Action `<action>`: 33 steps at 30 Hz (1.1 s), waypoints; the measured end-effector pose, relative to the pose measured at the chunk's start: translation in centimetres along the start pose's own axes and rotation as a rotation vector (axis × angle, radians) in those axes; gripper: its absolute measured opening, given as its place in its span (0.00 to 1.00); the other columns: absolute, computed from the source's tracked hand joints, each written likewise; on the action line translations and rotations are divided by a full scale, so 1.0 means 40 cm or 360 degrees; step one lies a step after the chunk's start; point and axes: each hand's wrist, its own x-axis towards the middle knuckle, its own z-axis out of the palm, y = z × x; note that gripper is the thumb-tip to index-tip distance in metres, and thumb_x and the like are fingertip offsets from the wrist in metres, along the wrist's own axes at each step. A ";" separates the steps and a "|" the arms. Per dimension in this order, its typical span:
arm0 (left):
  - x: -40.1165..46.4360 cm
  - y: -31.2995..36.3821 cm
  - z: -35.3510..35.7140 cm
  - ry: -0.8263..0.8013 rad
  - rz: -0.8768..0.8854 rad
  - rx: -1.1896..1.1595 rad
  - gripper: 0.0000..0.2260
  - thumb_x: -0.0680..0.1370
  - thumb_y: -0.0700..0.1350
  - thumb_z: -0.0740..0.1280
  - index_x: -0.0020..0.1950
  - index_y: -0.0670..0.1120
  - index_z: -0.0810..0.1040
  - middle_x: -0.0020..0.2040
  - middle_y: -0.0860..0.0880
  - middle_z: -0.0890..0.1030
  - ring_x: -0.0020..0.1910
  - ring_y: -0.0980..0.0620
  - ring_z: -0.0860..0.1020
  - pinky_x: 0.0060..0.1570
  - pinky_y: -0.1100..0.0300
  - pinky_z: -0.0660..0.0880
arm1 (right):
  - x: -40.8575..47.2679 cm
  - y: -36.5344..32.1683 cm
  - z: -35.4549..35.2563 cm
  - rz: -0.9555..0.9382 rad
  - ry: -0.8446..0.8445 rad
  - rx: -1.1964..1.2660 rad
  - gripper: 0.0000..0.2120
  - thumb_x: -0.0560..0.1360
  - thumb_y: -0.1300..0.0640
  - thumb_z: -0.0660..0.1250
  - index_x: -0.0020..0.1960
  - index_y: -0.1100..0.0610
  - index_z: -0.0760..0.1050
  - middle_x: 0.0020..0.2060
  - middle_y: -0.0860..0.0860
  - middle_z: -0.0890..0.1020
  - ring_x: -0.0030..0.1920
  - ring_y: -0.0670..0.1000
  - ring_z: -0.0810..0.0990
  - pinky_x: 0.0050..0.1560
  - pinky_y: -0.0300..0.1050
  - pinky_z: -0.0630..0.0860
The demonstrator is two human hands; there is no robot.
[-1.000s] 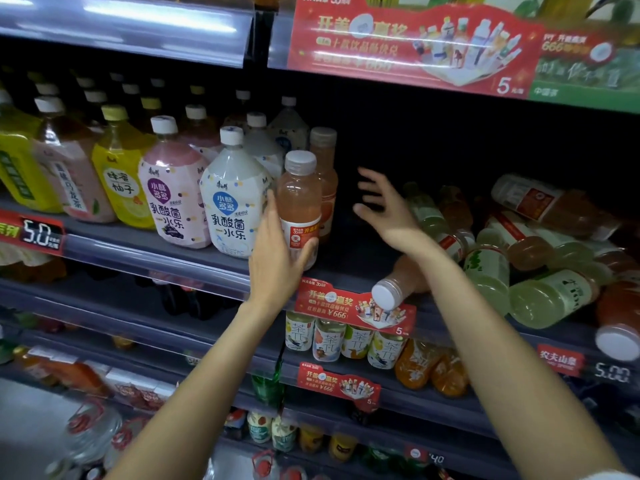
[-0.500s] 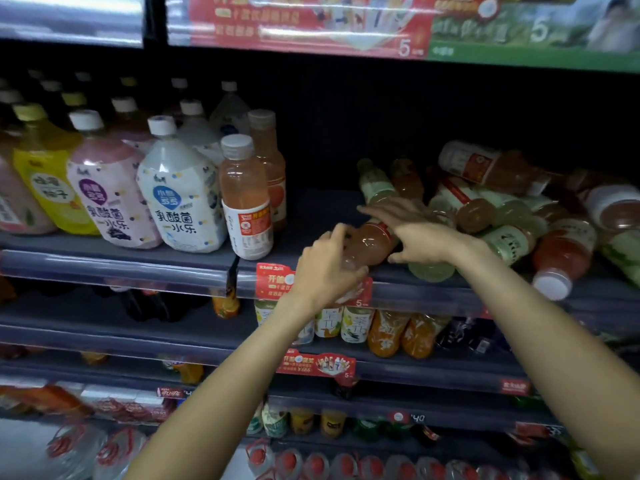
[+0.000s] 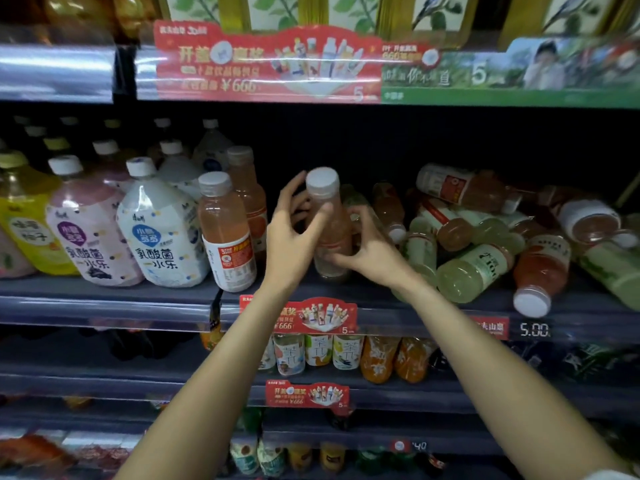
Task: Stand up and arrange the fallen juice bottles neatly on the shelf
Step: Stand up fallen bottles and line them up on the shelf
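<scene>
An orange juice bottle (image 3: 329, 216) with a white cap stands upright on the dark shelf (image 3: 145, 299), held between both hands. My left hand (image 3: 291, 237) wraps its left side, thumb across the front. My right hand (image 3: 370, 251) grips its lower right side. Left of it stand two upright orange bottles, one in front (image 3: 227, 233) and one behind (image 3: 247, 188). To the right lies a heap of fallen bottles (image 3: 485, 237), orange and pale green, on their sides and stacked over each other.
Large white, pink and yellow drink bottles (image 3: 159, 230) stand in rows on the left of the same shelf. Price tags and a red promo sign (image 3: 304, 315) hang on the shelf's front edge. More bottles fill the lower shelves (image 3: 346, 355).
Both hands took a fallen orange bottle from the shelf front and raised it upright, right of the standing orange bottles. Earlier my left hand let go of the front standing bottle.
</scene>
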 end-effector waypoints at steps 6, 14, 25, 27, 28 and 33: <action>-0.049 -0.082 -0.042 -0.0024 0.0322 0.0623 0.25 0.78 0.42 0.63 0.74 0.48 0.63 0.74 0.48 0.66 0.73 0.55 0.63 0.70 0.61 0.62 | 0.062 0.025 0.104 0.0051 0.0103 0.0297 0.31 0.68 0.50 0.74 0.64 0.48 0.60 0.57 0.51 0.78 0.56 0.50 0.79 0.55 0.52 0.77; -0.014 -0.098 -0.035 0.0014 -0.0069 0.0533 0.26 0.78 0.37 0.62 0.76 0.45 0.60 0.78 0.48 0.57 0.71 0.66 0.58 0.57 0.84 0.55 | 0.165 0.022 0.188 0.0209 0.0415 0.0129 0.28 0.74 0.58 0.69 0.71 0.52 0.65 0.60 0.55 0.72 0.56 0.53 0.75 0.56 0.55 0.77; 0.038 -0.140 -0.002 0.0037 -0.0133 0.0651 0.26 0.77 0.39 0.64 0.75 0.46 0.62 0.76 0.44 0.58 0.75 0.46 0.58 0.72 0.53 0.59 | 0.175 0.086 0.040 0.0136 0.0335 -0.1312 0.26 0.77 0.53 0.64 0.72 0.50 0.62 0.68 0.59 0.65 0.66 0.63 0.64 0.62 0.56 0.64; 0.014 -0.135 0.008 0.0162 0.0003 0.0664 0.24 0.75 0.37 0.65 0.71 0.45 0.68 0.72 0.45 0.65 0.71 0.48 0.63 0.69 0.63 0.60 | 0.188 0.094 0.036 0.0331 0.0196 -0.1468 0.27 0.76 0.47 0.64 0.72 0.49 0.60 0.68 0.61 0.63 0.65 0.64 0.65 0.62 0.57 0.64; 0.003 -0.132 0.013 0.0186 0.0065 0.0682 0.23 0.75 0.38 0.65 0.69 0.45 0.70 0.70 0.46 0.68 0.69 0.49 0.65 0.66 0.69 0.59 | 0.193 0.095 0.040 0.0403 0.0127 -0.1517 0.28 0.76 0.46 0.64 0.72 0.48 0.59 0.68 0.62 0.63 0.64 0.65 0.66 0.62 0.58 0.63; 0.004 -0.144 0.039 0.0126 0.0143 0.0638 0.17 0.75 0.40 0.63 0.65 0.44 0.73 0.62 0.46 0.74 0.60 0.48 0.71 0.59 0.68 0.66 | 0.203 0.102 0.052 0.0486 0.0039 -0.1718 0.22 0.79 0.49 0.60 0.72 0.49 0.62 0.65 0.65 0.66 0.62 0.64 0.68 0.60 0.53 0.66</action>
